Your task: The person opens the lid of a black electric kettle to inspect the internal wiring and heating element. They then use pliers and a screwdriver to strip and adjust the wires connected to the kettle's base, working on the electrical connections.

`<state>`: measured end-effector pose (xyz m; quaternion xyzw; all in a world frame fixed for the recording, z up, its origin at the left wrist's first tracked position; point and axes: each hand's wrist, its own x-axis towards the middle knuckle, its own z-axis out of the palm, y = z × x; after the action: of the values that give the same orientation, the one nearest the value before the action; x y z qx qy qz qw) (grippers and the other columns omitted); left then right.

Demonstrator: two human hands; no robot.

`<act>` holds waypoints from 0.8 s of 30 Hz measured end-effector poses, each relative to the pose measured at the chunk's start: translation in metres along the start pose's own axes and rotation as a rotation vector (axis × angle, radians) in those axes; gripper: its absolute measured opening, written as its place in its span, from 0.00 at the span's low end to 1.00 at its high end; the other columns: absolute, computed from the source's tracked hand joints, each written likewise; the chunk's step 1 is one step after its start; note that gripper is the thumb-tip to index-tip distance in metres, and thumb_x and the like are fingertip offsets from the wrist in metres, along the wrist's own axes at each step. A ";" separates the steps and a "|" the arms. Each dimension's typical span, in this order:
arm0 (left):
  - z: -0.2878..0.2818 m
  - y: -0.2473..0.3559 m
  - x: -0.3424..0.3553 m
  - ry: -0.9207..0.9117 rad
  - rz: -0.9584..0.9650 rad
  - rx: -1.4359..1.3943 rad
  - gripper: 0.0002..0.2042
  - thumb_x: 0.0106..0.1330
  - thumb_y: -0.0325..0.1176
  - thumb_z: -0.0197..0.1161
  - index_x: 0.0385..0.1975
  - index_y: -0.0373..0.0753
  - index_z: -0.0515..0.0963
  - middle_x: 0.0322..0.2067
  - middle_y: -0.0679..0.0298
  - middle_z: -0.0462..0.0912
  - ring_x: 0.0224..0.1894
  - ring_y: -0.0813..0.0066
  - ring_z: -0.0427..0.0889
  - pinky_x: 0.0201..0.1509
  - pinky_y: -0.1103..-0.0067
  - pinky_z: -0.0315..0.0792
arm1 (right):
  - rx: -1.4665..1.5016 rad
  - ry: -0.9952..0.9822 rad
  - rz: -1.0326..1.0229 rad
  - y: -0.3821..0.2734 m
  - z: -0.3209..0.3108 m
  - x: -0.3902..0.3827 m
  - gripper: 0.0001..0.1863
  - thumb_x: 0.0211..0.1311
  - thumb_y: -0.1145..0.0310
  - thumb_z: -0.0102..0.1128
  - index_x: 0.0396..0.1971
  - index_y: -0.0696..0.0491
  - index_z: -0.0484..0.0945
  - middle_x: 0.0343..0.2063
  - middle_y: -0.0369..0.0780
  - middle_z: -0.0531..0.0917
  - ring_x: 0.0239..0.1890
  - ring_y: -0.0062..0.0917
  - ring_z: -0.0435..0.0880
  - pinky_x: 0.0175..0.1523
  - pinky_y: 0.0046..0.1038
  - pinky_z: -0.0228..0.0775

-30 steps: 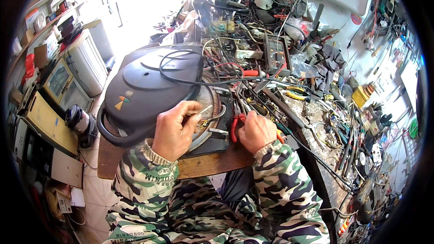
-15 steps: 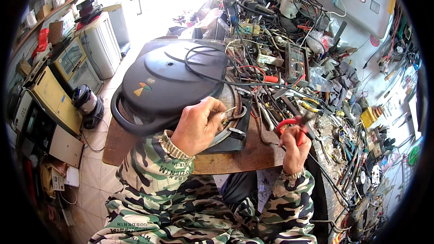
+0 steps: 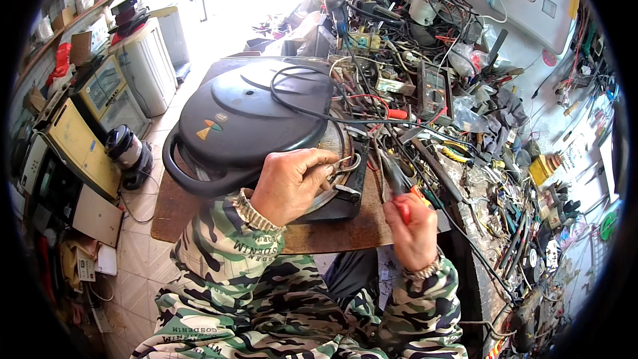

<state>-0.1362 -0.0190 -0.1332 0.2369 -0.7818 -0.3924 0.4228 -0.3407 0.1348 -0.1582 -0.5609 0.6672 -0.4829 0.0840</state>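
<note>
A round black electric griddle (image 3: 256,110) with a loop handle lies on the wooden tabletop (image 3: 170,213) before me. At its right side my left hand (image 3: 287,185) is closed, thumb and fingers pinching a thin wire (image 3: 344,159) whose short end sticks out past the fingertips. Beside that end is a curved metal tube (image 3: 355,163). My right hand (image 3: 413,239) grips red-handled pliers (image 3: 403,209) off the table's right side, apart from the wire. Their dark jaws point away from me and are blurred. A black cable (image 3: 299,112) loops over the lid.
Tangled cables, tools and parts cover the bench on the right, with a multimeter (image 3: 435,95) among them. Yellow-handled pliers (image 3: 457,153) lie there too. Appliances line the left wall, and a black-and-silver pot-like appliance (image 3: 126,147) stands on the tiled floor (image 3: 136,252).
My right hand has moved left toward the table with the pliers, and their jaws now point away from me. My left hand stays near the same spot, its fingers slightly shifted on the wire.
</note>
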 end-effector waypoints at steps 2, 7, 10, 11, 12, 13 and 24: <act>0.001 0.002 0.001 -0.001 -0.002 -0.002 0.07 0.70 0.19 0.65 0.45 0.27 0.84 0.33 0.57 0.89 0.31 0.77 0.89 0.36 0.79 0.81 | -0.236 0.055 -0.162 0.000 0.009 0.003 0.08 0.66 0.72 0.68 0.35 0.62 0.83 0.36 0.50 0.85 0.35 0.48 0.86 0.40 0.41 0.78; 0.002 0.003 0.001 -0.007 0.016 0.004 0.08 0.68 0.19 0.66 0.45 0.29 0.84 0.32 0.54 0.89 0.30 0.72 0.91 0.36 0.76 0.82 | -0.304 -0.012 -0.090 0.000 0.023 0.004 0.08 0.64 0.70 0.69 0.34 0.61 0.84 0.43 0.51 0.85 0.45 0.52 0.85 0.49 0.45 0.78; 0.001 0.001 0.000 -0.010 0.020 0.005 0.08 0.68 0.19 0.66 0.44 0.30 0.84 0.32 0.54 0.89 0.30 0.71 0.91 0.36 0.76 0.82 | -0.276 0.019 -0.108 -0.001 0.030 0.008 0.09 0.64 0.69 0.70 0.34 0.61 0.83 0.41 0.51 0.85 0.43 0.52 0.84 0.47 0.45 0.78; 0.001 0.001 0.000 -0.010 0.017 0.003 0.07 0.68 0.19 0.66 0.44 0.29 0.84 0.32 0.54 0.89 0.30 0.71 0.91 0.36 0.76 0.82 | -0.278 0.019 -0.103 -0.002 0.031 0.009 0.09 0.64 0.69 0.70 0.32 0.60 0.82 0.39 0.50 0.84 0.42 0.52 0.84 0.46 0.46 0.77; 0.001 0.001 0.000 -0.010 0.015 0.001 0.07 0.68 0.19 0.66 0.44 0.29 0.84 0.32 0.53 0.89 0.30 0.71 0.91 0.36 0.76 0.82 | -0.280 0.019 -0.098 -0.004 0.031 0.010 0.10 0.64 0.69 0.70 0.31 0.60 0.81 0.37 0.50 0.83 0.41 0.52 0.83 0.45 0.46 0.76; 0.001 0.001 0.000 -0.009 0.013 -0.001 0.07 0.68 0.19 0.66 0.44 0.29 0.84 0.31 0.53 0.89 0.30 0.70 0.91 0.36 0.76 0.82 | -0.282 0.019 -0.093 -0.005 0.031 0.011 0.10 0.64 0.69 0.70 0.30 0.59 0.80 0.35 0.50 0.82 0.40 0.52 0.83 0.44 0.47 0.75; 0.001 -0.001 0.001 -0.024 -0.014 0.067 0.06 0.68 0.23 0.68 0.41 0.28 0.85 0.28 0.54 0.88 0.27 0.73 0.89 0.33 0.76 0.80 | -0.333 0.039 -0.114 0.001 0.033 0.006 0.12 0.64 0.69 0.70 0.27 0.57 0.76 0.31 0.49 0.79 0.33 0.54 0.81 0.37 0.50 0.72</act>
<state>-0.1371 -0.0194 -0.1335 0.2519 -0.7978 -0.3715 0.4025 -0.3217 0.1111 -0.1734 -0.5948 0.7064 -0.3805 -0.0505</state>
